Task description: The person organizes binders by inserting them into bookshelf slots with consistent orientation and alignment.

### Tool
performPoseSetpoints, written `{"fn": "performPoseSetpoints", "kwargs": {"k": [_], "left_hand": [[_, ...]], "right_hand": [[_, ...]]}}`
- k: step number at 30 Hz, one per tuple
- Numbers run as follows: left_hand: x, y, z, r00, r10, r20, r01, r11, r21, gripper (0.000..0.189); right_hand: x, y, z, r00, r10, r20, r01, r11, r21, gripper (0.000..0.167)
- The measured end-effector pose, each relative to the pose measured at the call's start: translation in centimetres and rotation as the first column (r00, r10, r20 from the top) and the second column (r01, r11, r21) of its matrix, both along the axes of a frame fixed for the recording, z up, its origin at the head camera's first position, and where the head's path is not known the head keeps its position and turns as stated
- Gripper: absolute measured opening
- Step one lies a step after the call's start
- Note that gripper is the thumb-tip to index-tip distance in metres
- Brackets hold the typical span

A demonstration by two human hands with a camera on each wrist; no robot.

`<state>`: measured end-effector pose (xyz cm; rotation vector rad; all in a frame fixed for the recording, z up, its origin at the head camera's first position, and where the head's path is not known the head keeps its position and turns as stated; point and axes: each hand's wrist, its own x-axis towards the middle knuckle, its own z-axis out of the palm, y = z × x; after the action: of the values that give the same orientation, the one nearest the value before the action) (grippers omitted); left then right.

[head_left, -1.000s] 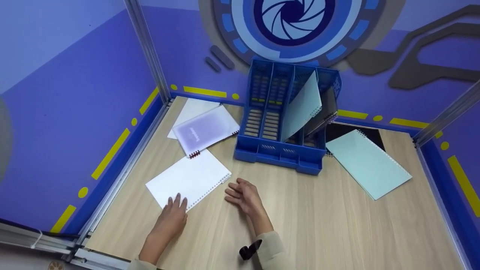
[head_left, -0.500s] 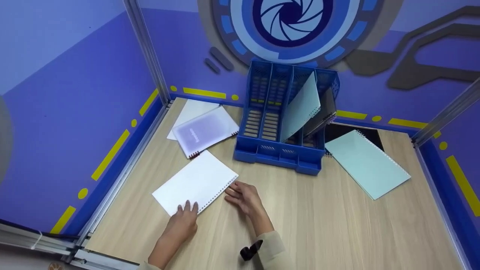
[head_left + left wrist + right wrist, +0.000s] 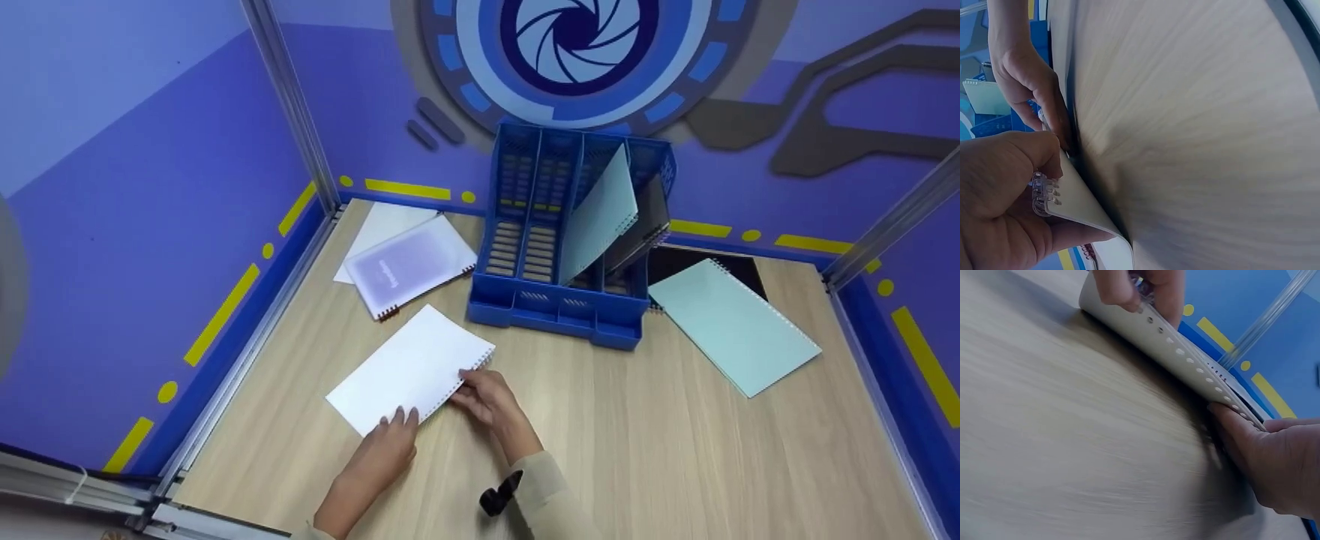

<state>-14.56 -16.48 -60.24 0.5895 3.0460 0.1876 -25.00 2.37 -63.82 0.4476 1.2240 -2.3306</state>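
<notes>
While the left hand [image 3: 384, 450] pinches the near end of the ring-bound edge, thumb on one face and fingers on the other, the right hand [image 3: 493, 405] grips that edge farther along; what both hold is the white notebook [image 3: 412, 367], low over the table [image 3: 675, 450] and left of centre, its holed margin tipped up; whether its far side rests on the wood is hard to tell. The step in hand seems a two-handed pick-up; the next move likely calls for an even grip at both points — the notebook looks bowed beside the left hand and may flop. Just beyond lies a purple notebook [image 3: 409, 262], overlapping a white pad or sheet [image 3: 381, 226]; to the right stands a blue rack [image 3: 536, 322], a green notebook [image 3: 600, 217] and a dark notebook [image 3: 643, 221] leaning in its right-hand bays; farther right, a second green notebook [image 3: 739, 326] lies flat — partly over a black item [image 3: 735, 268].
</notes>
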Motion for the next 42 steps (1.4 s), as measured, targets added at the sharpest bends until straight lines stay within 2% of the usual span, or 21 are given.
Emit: {"fn": "performPoseSetpoints", "kwargs": {"k": [6,11,18,27,36,38,42], "left_hand": [[0.0,0.5,-0.1,0.998,0.034,0.059,-0.036,0.999,0.037,0.047],[0.0,0.6,0.0,0.997,0.045,0.058,-0.048,0.998,0.042,0.049],[-0.3,0.8,0.5,0.993,0.063,0.098,-0.071,0.995,0.076,0.051],[-0.4,1.0,1.0,0.993,0.109,0.048,-0.112,0.991,0.066,0.053],[-1.0,1.6,1.0,0.992,0.097,-0.083,-0.086,0.987,0.135,0.063],[-1.3,1.7,1.1,0.992,0.091,-0.087,-0.078,0.986,0.146,0.064],[-1.9,1.6,1.5,0.994,0.097,-0.047,-0.088,0.982,0.164,0.062]], "right_hand": [[0.0,0.0,-0.4,0.998,0.065,-0.019,-0.065,0.998,0.006,0.031],[-0.2,0.1,0.1,0.993,0.105,-0.06,-0.103,0.994,0.032,0.033],[-0.4,0.7,1.2,0.984,0.138,-0.11,-0.132,0.989,0.06,0.033],[-0.9,1.7,3.2,0.973,0.137,-0.188,-0.12,0.988,0.099,0.029],[-1.1,2.9,5.5,0.953,0.109,-0.283,-0.072,0.987,0.14,0.031],[-1.1,3.2,6.0,0.948,0.096,-0.302,-0.053,0.988,0.147,0.031],[-0.7,4.0,6.8,0.942,0.055,-0.331,-0.004,0.988,0.153,0.033]]}}
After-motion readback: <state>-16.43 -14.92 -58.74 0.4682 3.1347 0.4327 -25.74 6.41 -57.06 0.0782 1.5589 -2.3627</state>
